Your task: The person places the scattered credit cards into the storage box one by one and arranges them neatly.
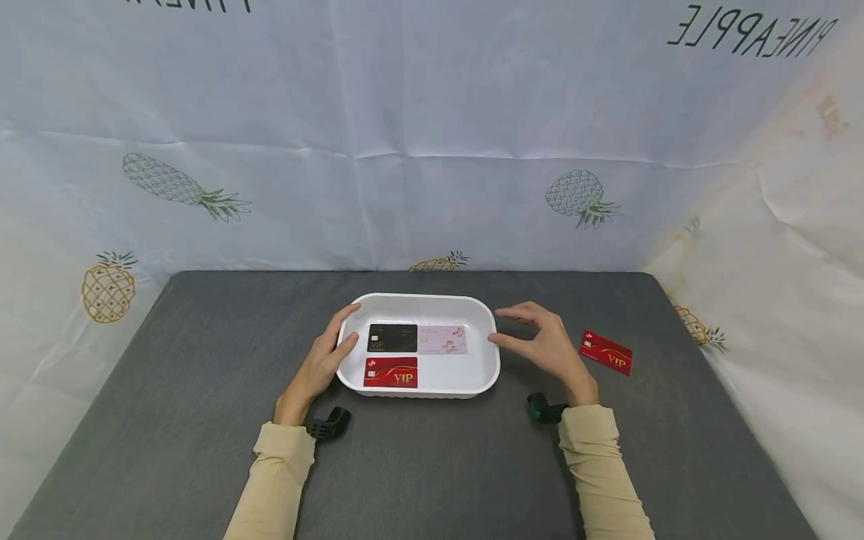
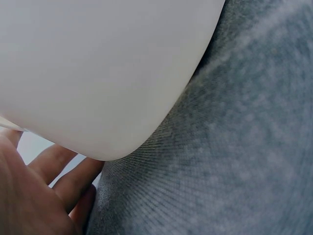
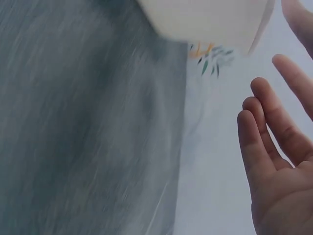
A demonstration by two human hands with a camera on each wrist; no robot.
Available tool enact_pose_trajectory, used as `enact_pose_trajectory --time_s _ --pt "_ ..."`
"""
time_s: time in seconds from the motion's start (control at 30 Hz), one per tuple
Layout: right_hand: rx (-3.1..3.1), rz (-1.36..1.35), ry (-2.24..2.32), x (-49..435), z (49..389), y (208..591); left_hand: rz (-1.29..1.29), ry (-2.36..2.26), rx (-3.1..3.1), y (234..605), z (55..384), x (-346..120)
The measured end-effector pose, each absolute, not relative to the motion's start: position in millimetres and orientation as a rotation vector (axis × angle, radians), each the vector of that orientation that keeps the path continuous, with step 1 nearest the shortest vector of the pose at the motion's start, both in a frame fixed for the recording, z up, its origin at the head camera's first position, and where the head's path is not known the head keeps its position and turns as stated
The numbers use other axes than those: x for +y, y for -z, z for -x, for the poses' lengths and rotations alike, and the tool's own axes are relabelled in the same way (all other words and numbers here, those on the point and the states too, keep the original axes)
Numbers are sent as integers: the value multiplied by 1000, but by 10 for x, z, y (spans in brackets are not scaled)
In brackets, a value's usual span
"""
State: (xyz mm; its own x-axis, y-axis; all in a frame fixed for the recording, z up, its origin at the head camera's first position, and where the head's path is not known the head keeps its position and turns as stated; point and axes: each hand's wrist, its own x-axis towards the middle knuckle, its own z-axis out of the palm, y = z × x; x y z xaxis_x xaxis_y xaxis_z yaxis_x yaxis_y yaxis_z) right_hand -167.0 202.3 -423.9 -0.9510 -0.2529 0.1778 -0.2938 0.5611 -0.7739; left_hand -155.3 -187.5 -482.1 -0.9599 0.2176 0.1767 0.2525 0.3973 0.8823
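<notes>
A white tray (image 1: 442, 379) with rounded corners is in the middle of the table in the head view. Inside it lie a black VIP card (image 1: 393, 338), a pink flowered card (image 1: 442, 340) and a red VIP card (image 1: 391, 372). My left hand (image 1: 322, 369) grips the tray's left end, thumb over the rim; the left wrist view shows fingers against the tray's outer wall (image 2: 98, 73). By the right end is my right hand (image 1: 543, 341), fingers and thumb spread and holding nothing. In the right wrist view its fingers (image 3: 281, 127) stand apart from the tray (image 3: 210, 19).
Another red VIP card (image 1: 607, 353) lies on the dark grey table (image 1: 432, 472), right of the right hand. Behind the table hangs a white cloth (image 1: 432, 210) printed with pineapples. Black wrist devices (image 1: 329, 424) sit at both sleeve cuffs.
</notes>
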Motion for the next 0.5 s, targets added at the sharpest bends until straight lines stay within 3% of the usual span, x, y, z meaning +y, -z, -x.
enact_pose_trajectory --time_s 0.5 --pt "-2787 -422 -1214 2665 1597 4442 434 1654 -2600 4823 1548 -1874"
